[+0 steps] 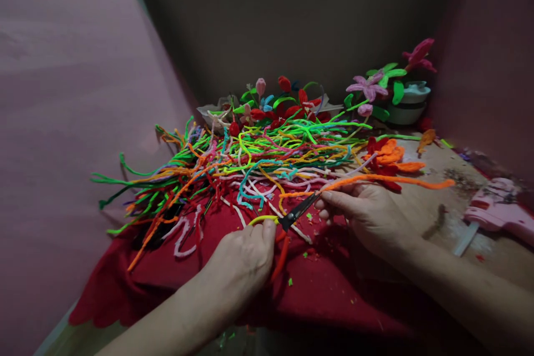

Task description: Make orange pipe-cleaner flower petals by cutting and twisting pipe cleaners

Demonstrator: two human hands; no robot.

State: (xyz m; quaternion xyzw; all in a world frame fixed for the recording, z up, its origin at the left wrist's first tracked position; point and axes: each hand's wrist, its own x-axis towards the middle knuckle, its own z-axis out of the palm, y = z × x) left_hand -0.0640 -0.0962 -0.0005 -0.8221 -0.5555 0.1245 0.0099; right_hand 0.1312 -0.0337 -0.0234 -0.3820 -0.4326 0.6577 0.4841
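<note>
My left hand (246,253) is closed round the handles of a pair of scissors (297,211) with a yellow grip and dark blades. The blades point up and right, their tips at an orange pipe cleaner (400,179). Between the fingers of my right hand (367,211) that pipe cleaner is pinched, with a long fuzzy end sticking out to the right. Just behind both hands lies a big tangled heap of pipe cleaners (267,150) in green, yellow, red, pink and other colours. An orange and red fuzzy flower (387,156) rests beyond my right hand.
A red cloth (317,295) with small green scraps covers the near table. At right, a pink glue gun (496,206) lies on a brown board (442,217). Finished-looking fuzzy flowers (367,88) and a pale pot (406,114) stand at the back. Walls rise on both sides.
</note>
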